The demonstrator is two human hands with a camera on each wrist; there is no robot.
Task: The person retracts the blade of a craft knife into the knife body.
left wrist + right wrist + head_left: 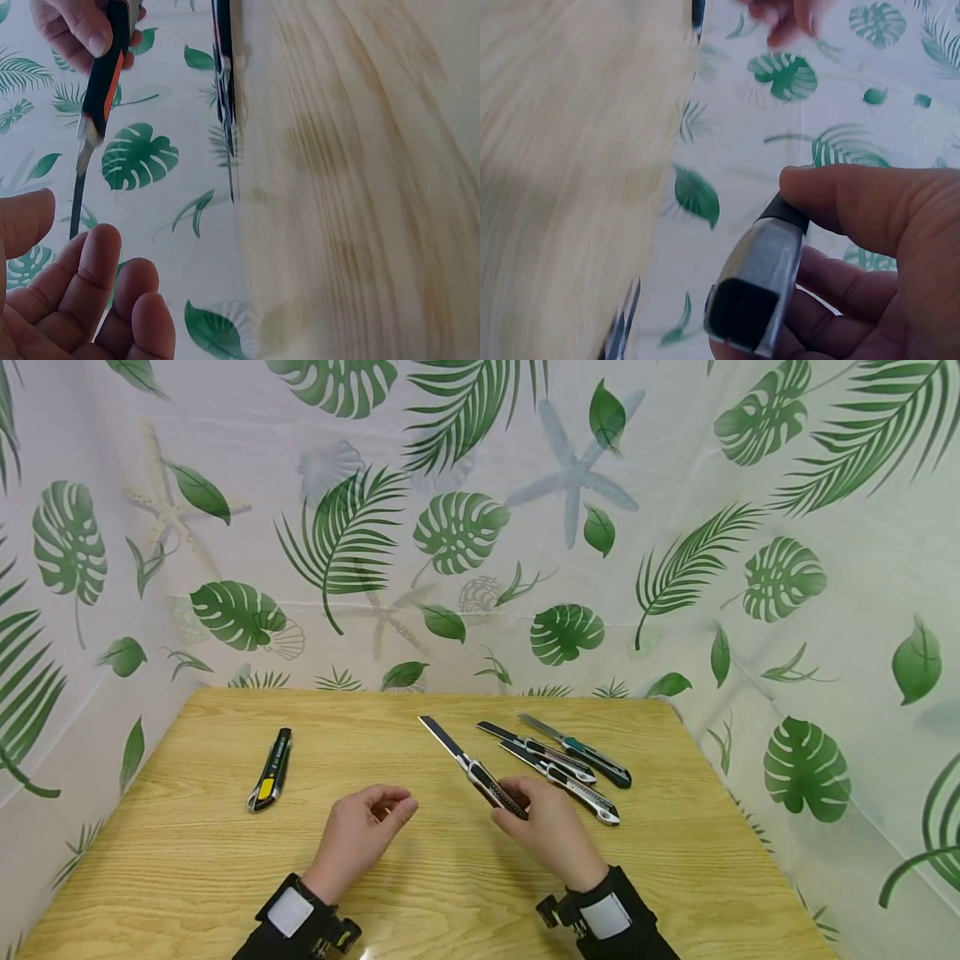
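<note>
My right hand [558, 835] grips the handle of a snap-off utility knife [487, 785] above the table, its long dark blade pointing up and left. In the left wrist view this knife [99, 97] shows a black handle with an orange stripe. The right wrist view shows its silver and black butt end [761, 259] between thumb and fingers. My left hand [360, 827] hovers to the left with fingers loosely bent and nothing in them. In the head view its fingertips are apart from the blade.
On the wooden table [375, 893], three more utility knives lie close together with blades out: a teal-and-black one [596, 758], and two silver-and-black ones, one in the middle [558, 756] and one nearer [581, 787]. A black-and-yellow utility knife [270, 774] lies at left. Leaf-patterned cloth [465, 568] surrounds the table.
</note>
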